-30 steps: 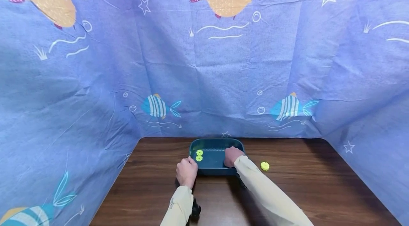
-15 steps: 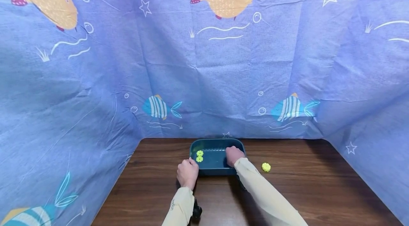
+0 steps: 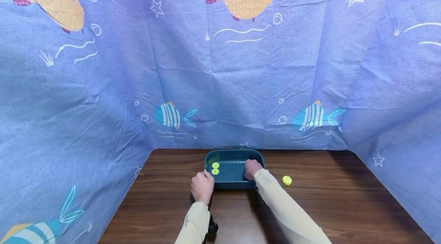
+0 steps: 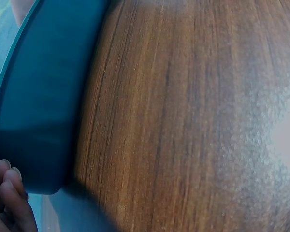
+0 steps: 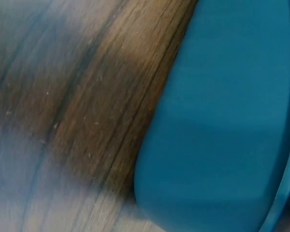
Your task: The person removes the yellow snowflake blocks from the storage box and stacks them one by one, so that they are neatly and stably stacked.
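Observation:
A dark teal rectangular tray (image 3: 229, 185) with raised walls stands toward the back of the table. My left hand (image 3: 202, 187) grips its front left corner; in the left wrist view its curled fingers (image 4: 15, 200) lie against the outer wall. Reaching over the front wall, my right hand (image 3: 253, 169) is down inside the tray's right end. Its fingers point downward and are hidden, as is anything between them. Two small yellow flower-shaped pieces, a rear one (image 3: 215, 165) and a front one (image 3: 215, 171), lie at the tray's left end.
Another yellow flower-shaped piece (image 3: 287, 180), which looks thicker, lies on the brown wooden table (image 3: 330, 202) right of the tray. Blue fabric (image 3: 237, 83) printed with fish hangs behind the table and along both sides.
The right hand has shifted very slightly to the right and down inside the tray. The left hand stays at the corner, and the yellow pieces lie as before.

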